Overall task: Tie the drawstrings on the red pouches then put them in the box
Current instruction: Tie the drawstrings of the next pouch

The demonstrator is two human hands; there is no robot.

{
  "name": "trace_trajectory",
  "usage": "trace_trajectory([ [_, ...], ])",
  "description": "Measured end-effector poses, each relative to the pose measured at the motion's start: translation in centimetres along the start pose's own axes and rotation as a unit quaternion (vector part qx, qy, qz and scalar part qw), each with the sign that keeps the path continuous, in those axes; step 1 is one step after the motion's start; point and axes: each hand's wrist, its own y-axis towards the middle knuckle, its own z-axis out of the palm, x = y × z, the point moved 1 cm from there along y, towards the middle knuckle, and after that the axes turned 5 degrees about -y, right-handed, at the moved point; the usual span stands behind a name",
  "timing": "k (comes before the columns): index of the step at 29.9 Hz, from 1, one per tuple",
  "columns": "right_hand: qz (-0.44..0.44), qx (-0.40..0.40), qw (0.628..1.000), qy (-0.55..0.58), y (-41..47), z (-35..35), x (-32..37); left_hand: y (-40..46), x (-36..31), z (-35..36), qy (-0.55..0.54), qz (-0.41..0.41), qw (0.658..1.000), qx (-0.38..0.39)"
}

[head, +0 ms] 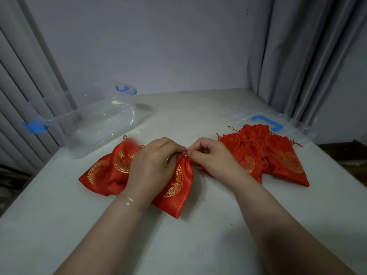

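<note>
A glossy red satin pouch [176,187] with gold round emblems lies at the middle of the pale table [198,235], its mouth gathered into tight pleats. The left hand [153,161] curls over that gathered neck, fingers closed around it. The right hand [210,155] pinches the thin red drawstring [186,152] between thumb and forefinger right at the neck, the other fingers folded in. A fine bracelet [131,202] circles the left wrist.

To the left, touching the held pouch, 2 more pouches [107,171] lie overlapped, smooth and shiny. To the right a rumpled pile [264,153] of the same fabric trails loose cords and rests partly on a clear flat lid [297,126] with a blue handle. A clear plastic box [95,120] with blue latches stands at the far left; no pouch shows inside it.
</note>
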Motion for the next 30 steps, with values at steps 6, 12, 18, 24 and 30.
trace_trajectory([
  [6,-0.061,-0.121,0.987,-0.092,0.2,-0.4,0.0,0.1,-0.5,-0.3,0.038,-0.014,0.999,0.022],
  [12,-0.085,-0.136,0.959,-0.234,0.0,-0.9,0.1,0.3,-0.9,-0.5,0.004,0.037,0.998,0.049],
  [18,-0.043,-0.085,0.978,-0.187,0.3,-0.6,-0.6,0.1,-0.8,0.2,-0.088,0.031,0.994,0.050],
  [24,0.022,-0.048,0.998,-0.043,1.0,0.1,-1.5,-0.2,-1.2,-0.1,-0.301,-0.116,0.946,0.017],
  [30,-0.027,-0.060,0.995,-0.074,0.6,0.2,-1.3,0.3,-0.8,0.0,-0.346,-0.240,0.907,-0.023],
])
